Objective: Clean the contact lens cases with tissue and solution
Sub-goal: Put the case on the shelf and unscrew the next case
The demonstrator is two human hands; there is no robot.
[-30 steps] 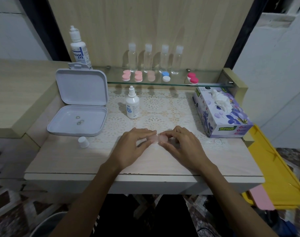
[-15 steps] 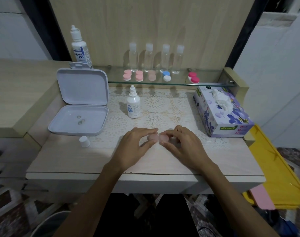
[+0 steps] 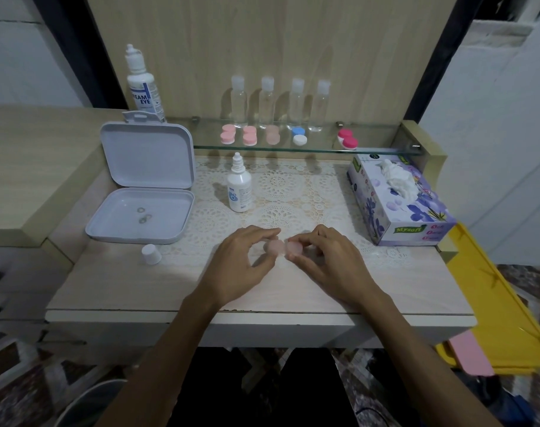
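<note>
A pale pink contact lens case [image 3: 283, 248] lies on the lace mat at the middle of the desk. My left hand [image 3: 241, 263] pinches its left cup and my right hand [image 3: 330, 260] pinches its right cup. A small white solution bottle [image 3: 239, 188] stands uncapped behind my hands, and its white cap [image 3: 151, 254] sits at the left. The purple tissue box [image 3: 398, 198] stands at the right with a tissue sticking out. Several more lens cases [image 3: 250, 135] line the glass shelf.
An open white plastic box [image 3: 145, 192] with two lenses in its tray sits at the left. A tall solution bottle [image 3: 143, 87] and several clear bottles [image 3: 281, 103] stand at the back. A yellow tray [image 3: 502, 306] lies beyond the desk's right edge.
Both hands stay on the pink case; my left fingers have shifted slightly, so the case's left cup shows more.
</note>
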